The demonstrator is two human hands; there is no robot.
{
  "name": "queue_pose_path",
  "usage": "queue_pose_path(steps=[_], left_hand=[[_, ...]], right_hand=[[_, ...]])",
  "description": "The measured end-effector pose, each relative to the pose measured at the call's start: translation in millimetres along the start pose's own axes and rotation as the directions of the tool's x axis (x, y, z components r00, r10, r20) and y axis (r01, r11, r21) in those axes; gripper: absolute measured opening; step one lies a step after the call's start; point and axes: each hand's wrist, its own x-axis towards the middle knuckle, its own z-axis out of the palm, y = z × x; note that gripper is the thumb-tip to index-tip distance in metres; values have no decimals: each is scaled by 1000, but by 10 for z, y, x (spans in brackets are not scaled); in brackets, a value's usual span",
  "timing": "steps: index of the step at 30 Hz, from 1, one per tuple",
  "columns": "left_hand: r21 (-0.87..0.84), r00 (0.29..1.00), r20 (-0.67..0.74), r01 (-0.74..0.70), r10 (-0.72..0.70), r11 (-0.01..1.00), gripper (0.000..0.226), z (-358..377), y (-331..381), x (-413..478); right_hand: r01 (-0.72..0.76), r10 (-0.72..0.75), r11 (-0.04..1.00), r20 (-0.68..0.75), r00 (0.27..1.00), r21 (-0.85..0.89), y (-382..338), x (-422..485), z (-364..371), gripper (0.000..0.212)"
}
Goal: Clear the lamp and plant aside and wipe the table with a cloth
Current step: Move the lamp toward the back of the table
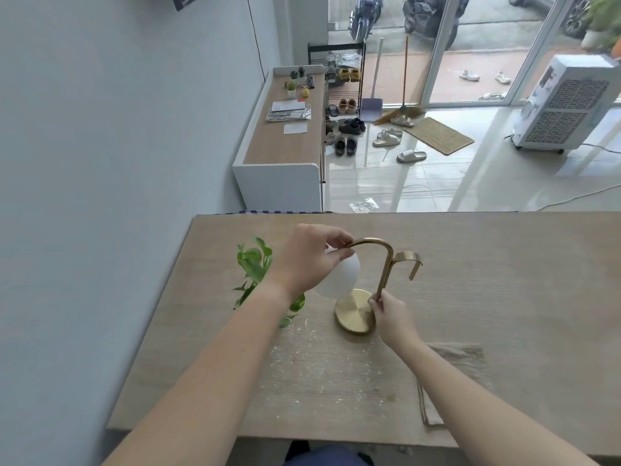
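A brass lamp [386, 264] with a round base and a white globe shade [342, 280] stands near the middle of the wooden table [504, 297]. My left hand [302, 260] grips the curved top of the lamp arm just above the globe. My right hand [391, 317] pinches the lower part of the upright stem beside the base. A small green leafy plant [253, 260] sits to the left of the lamp, partly hidden behind my left forearm. A beige cloth [453, 358] lies flat on the table at the right, under my right forearm. Pale crumbs [302, 361] are scattered over the table in front of the lamp.
The table's left edge runs along a pale blue wall [100, 196]. Beyond the far edge stand a low white cabinet [279, 183] with papers and small pots, shoes on a tiled floor, and an air cooler [568, 105] at the far right.
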Motion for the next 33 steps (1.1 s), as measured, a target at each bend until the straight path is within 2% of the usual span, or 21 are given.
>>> queue_pose_path(steps=[9,21,33], left_hand=[[5,998,49,-35,35,999,18,-134,-61,409],[48,997,38,-75,73,996,12,-148,-353,1506],[74,995,36,-92,90,993,11,-155,-563,1856]], right_hand=[[10,-11,996,-17,1000,-92,-99,362,-113,20],[-14,12,999,-59,998,-38,-360,1486,-183,19],[-22,17,996,-62,998,-82,-380,1918,-107,18]])
